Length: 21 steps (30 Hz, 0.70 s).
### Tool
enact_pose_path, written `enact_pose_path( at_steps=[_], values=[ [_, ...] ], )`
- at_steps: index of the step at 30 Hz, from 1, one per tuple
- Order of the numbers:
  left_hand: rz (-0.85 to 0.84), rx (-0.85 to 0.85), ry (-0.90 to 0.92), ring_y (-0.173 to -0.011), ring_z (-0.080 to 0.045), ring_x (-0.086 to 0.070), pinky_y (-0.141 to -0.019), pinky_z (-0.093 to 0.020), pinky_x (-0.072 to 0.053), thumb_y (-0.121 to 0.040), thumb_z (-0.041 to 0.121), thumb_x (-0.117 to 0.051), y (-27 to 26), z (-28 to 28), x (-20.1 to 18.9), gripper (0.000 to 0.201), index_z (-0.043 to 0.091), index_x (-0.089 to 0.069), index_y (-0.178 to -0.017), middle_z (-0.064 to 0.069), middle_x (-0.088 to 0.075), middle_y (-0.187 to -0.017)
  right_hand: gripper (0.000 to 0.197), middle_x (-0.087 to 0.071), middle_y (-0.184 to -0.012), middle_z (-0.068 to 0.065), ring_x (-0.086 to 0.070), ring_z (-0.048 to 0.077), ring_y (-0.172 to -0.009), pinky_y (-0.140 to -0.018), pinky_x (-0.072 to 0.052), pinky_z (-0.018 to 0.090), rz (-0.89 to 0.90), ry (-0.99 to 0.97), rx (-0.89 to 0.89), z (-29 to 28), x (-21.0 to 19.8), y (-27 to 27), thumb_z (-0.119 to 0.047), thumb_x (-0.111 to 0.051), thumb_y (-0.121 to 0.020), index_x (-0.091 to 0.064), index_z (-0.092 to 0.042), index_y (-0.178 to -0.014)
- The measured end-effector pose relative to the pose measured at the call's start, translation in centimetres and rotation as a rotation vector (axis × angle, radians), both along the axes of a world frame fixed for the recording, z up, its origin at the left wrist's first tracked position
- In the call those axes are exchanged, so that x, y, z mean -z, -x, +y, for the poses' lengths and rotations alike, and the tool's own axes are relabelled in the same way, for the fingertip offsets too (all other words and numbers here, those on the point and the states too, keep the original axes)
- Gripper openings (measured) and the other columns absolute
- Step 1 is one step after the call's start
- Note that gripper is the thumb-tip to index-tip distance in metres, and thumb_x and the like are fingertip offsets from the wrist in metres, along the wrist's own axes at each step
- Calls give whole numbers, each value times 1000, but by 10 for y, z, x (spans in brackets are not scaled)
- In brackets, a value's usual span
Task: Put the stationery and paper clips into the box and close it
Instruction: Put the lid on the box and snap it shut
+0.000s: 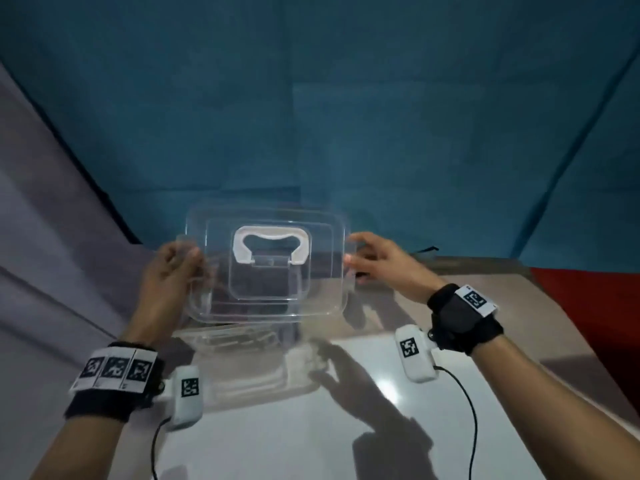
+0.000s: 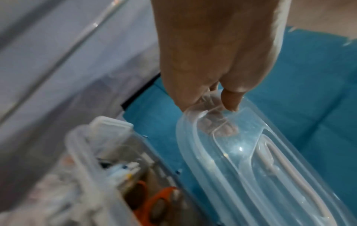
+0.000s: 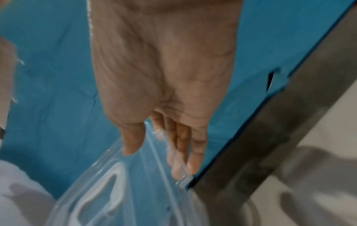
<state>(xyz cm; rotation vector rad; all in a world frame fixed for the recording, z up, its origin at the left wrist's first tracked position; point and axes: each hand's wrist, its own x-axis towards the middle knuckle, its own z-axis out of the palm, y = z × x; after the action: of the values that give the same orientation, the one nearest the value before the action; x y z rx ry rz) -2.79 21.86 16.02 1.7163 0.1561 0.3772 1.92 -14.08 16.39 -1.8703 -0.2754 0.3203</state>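
A clear plastic lid (image 1: 266, 306) with a white handle (image 1: 272, 244) hangs tilted above the clear box (image 1: 242, 362) on the table. My left hand (image 1: 173, 268) grips the lid's left edge. In the left wrist view its thumb lies on top of the lid (image 2: 241, 160) and its fingers underneath, at the left hand (image 2: 226, 116). My right hand (image 1: 367, 261) pinches the right edge; in the right wrist view the right hand (image 3: 157, 160) has its thumb above the lid (image 3: 135, 183) and its fingers below. The box (image 2: 81, 152) holds orange scissors (image 2: 162, 197) and pens (image 2: 123, 168).
The box stands near the far edge of a white table (image 1: 311, 427). A blue cloth (image 1: 346, 116) hangs behind it, grey fabric (image 1: 41, 237) lies to the left, and a red surface (image 1: 588, 306) shows at the right.
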Motion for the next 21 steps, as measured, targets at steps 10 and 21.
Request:
enact_pose_path(
  at_steps=[10,21],
  values=[
    [372,-122,-495,-83,-36,-65,-69,-36,-43,-102,43,-51,-9,104,89,39,11,-61,-82,-9,-63,-77,34,-69,-107,12,-65,26,-96,-89,-54,43,-15,209,189,134,56,-39,-15,-61,-94,-54,-11,-127],
    [472,-112,-585,-85,-25,-63,-80,-35,-50,-97,22,-59,-39,104,102,16,9,-68,-93,-9,-70,-89,37,-49,-129,11,-37,36,-128,-103,-33,50,-187,627,285,151,118,-51,-43,-46,-91,-54,-25,-123]
  ],
)
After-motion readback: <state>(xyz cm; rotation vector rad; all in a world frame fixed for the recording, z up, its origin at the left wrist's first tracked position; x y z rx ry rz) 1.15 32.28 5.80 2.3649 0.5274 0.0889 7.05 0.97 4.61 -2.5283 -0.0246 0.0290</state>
